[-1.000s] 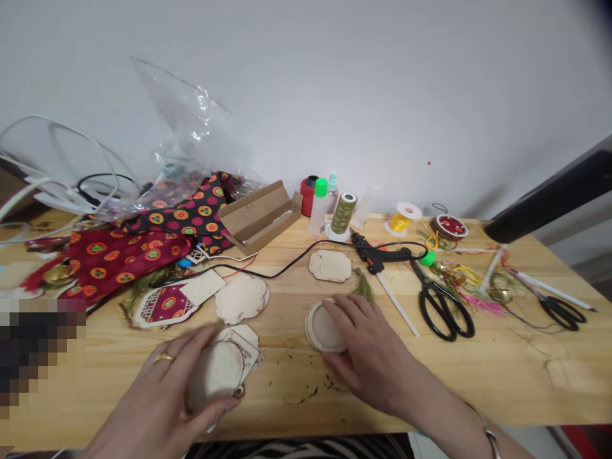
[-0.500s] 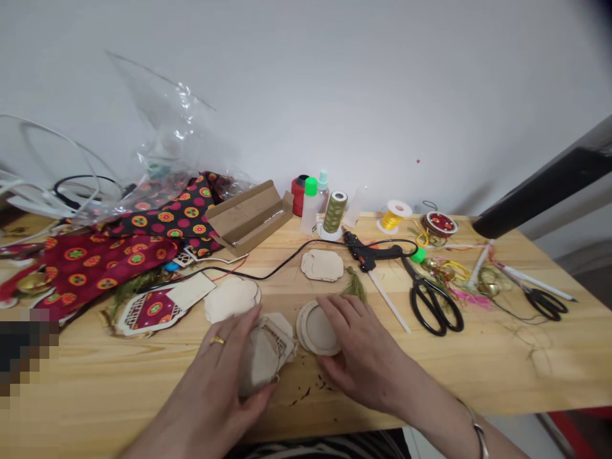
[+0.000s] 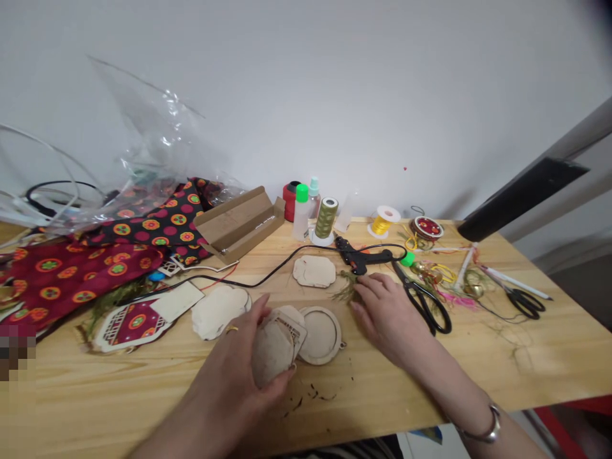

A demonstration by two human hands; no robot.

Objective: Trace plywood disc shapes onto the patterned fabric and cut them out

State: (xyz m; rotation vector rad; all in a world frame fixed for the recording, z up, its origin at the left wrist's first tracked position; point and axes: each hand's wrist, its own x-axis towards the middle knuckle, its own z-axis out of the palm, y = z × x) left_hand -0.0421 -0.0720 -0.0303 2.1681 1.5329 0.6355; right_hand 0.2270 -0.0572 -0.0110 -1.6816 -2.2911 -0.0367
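Observation:
My left hand (image 3: 239,357) is wrapped round a stack of thin wooden pieces (image 3: 275,350) just above or on the table. Beside that stack lies a round wooden frame (image 3: 321,335) with a small loop on its right edge. My right hand (image 3: 389,315) rests farther right, its fingers bent at a green tassel (image 3: 348,287); whether they grip its threads is hard to see. Behind the round frame lies a flat scalloped wooden plate (image 3: 314,271). More pale wooden plates (image 3: 220,312) lie left of my left hand, near an ornament with a red patterned centre (image 3: 138,322).
A black glue gun (image 3: 363,258) with its cable lies behind my right hand, and black scissors (image 3: 428,306) are to its right. Thread spools (image 3: 326,220), bottles (image 3: 301,213) and an open cardboard box (image 3: 243,223) stand at the back. Patterned cloth (image 3: 95,261) covers the left.
My right hand has let go of the round frame and moved right to the tassel. The left hand still holds its stack, now slightly farther right. The view has shifted a little.

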